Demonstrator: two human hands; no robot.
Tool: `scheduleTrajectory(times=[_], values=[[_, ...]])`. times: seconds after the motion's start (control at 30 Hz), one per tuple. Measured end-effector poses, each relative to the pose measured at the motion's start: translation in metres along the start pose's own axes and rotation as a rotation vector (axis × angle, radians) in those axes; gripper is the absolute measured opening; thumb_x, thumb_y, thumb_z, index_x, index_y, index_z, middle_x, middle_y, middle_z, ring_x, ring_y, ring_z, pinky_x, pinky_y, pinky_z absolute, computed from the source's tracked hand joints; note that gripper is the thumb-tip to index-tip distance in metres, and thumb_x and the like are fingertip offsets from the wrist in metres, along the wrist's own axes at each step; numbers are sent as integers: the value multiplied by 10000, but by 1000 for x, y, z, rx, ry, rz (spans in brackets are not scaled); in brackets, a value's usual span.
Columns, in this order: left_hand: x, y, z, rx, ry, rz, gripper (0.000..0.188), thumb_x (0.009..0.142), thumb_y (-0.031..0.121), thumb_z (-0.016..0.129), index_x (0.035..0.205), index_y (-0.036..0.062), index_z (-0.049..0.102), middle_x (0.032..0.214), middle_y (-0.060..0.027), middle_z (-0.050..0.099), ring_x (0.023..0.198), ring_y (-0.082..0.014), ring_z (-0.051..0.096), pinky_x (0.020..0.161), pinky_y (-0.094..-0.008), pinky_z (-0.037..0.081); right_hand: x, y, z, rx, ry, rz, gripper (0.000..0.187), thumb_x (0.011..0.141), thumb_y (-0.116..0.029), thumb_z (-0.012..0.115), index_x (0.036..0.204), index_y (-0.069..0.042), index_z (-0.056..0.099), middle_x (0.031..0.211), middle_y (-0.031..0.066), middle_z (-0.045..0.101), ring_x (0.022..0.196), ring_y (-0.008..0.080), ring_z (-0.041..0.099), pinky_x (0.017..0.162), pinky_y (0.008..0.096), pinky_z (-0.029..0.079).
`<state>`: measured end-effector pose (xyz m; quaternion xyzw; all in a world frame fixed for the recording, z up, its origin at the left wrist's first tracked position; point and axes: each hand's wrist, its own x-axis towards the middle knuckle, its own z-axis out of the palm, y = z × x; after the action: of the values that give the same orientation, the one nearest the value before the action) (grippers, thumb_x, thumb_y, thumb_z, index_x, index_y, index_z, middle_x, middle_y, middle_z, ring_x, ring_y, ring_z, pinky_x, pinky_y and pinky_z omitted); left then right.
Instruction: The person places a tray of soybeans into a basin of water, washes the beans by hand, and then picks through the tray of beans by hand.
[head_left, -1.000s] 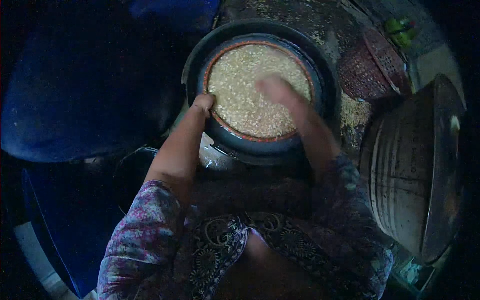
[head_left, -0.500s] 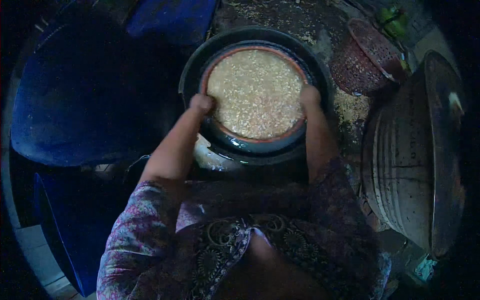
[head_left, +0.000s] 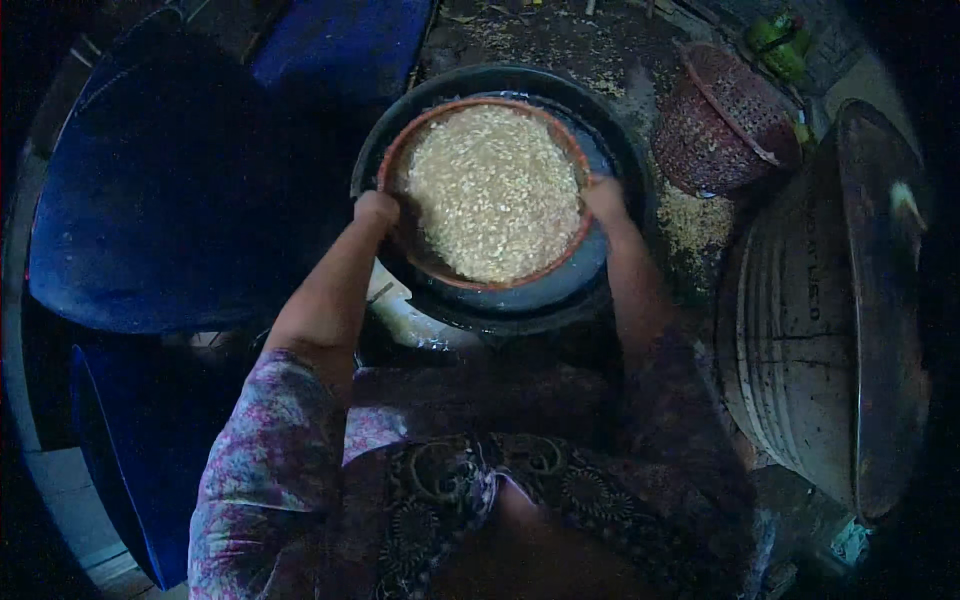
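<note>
Between my hands is a round reddish-brown basket [head_left: 400,262] filled with pale split beans or grains [head_left: 497,190]; their exact kind I cannot make out. It sits within a wide dark basin [head_left: 372,150] that holds water [head_left: 590,255]. My left hand [head_left: 377,210] is closed round the basket's left rim. On the opposite rim, my right hand [head_left: 605,200] grips, slightly blurred, with its fingers partly hidden. The pale heap lies toward the basket's right side, leaving a dark strip of its inner wall showing at the left.
A red perforated basket [head_left: 705,140] lies tilted at the back right, by spilled grains [head_left: 695,225] and a green object [head_left: 780,45]. A large ribbed pale tub [head_left: 800,320] stands on its side at the right. Blue barrels [head_left: 150,220] fill the left.
The basket has shifted left inside the basin with both my hands on it. Its contents, earlier spread level under water, now show as a heap with more of the basket wall visible.
</note>
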<state>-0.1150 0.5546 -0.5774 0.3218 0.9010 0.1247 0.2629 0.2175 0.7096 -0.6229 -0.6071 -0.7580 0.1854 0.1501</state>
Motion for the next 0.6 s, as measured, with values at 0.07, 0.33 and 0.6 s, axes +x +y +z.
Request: scheduleTrajectory(times=[0.07, 0.33, 0.6], values=[[-23, 17, 16, 131, 41, 125, 245, 649, 217, 478, 743, 13, 575, 787, -156, 561, 771, -261, 543, 649, -324, 436, 2, -3, -14, -60, 70, 199, 208, 623, -177, 495, 757, -35, 566, 773, 156, 559, 723, 267, 548, 637, 338, 430], [-16, 18, -3, 218, 77, 131, 243, 657, 214, 462, 730, 14, 579, 801, -151, 561, 758, -248, 550, 632, -314, 440, -28, -13, -14, -41, 157, 25, 223, 662, -182, 448, 770, -21, 559, 716, 169, 551, 655, 308, 533, 589, 356, 426], [-25, 10, 0, 665, -86, 427, 228, 619, 217, 489, 734, 47, 587, 777, -136, 566, 749, -250, 549, 639, -315, 434, -5, -9, -22, -94, 71, 85, 180, 658, -148, 470, 747, -23, 562, 734, 174, 553, 721, 299, 540, 616, 346, 436]])
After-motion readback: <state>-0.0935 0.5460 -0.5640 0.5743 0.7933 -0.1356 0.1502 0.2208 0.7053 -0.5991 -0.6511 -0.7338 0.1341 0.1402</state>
